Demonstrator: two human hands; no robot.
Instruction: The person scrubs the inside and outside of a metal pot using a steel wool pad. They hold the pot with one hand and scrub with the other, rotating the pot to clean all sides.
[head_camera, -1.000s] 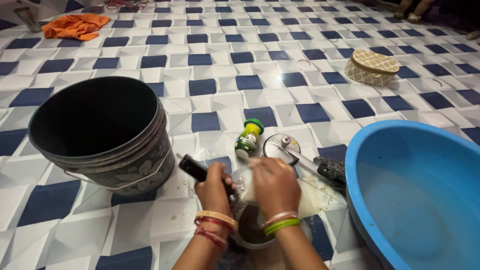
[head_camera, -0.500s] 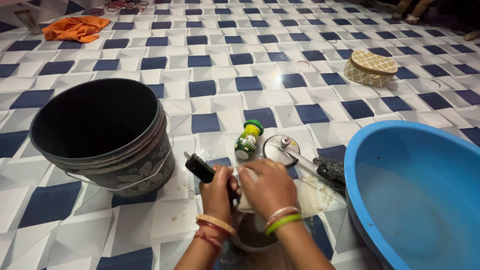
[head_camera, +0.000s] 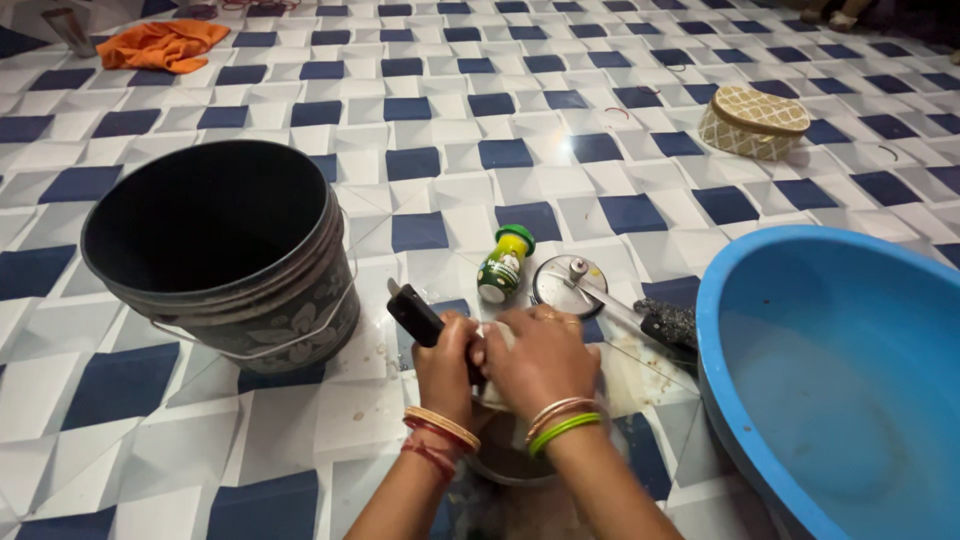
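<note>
Left hand (head_camera: 447, 365) is gripping the pot handle (head_camera: 415, 315); right hand (head_camera: 540, 360) is pressing a pad, now shifted leftward, scrubbing the pot (head_camera: 505, 462) rim.

The person is showing two bare forearms with no sleeves reaching into view. The left hand (head_camera: 447, 360) is wearing a stack at the wrist: a broad golden-tan bangle (head_camera: 441, 425) sitting nearest the hand, a thin red bangle lying just behind it, and dark red threads (head_camera: 428, 458) wrapping the arm further back. The right hand (head_camera: 541, 358) is wearing thin copper-pink bangles (head_camera: 556, 409) nearest the hand, with bright green bangles (head_camera: 562, 430) lying just behind them. A small ring appears to be glinting on one of the right fingers (head_camera: 548, 317), though it is showing too small to tell its form
</note>
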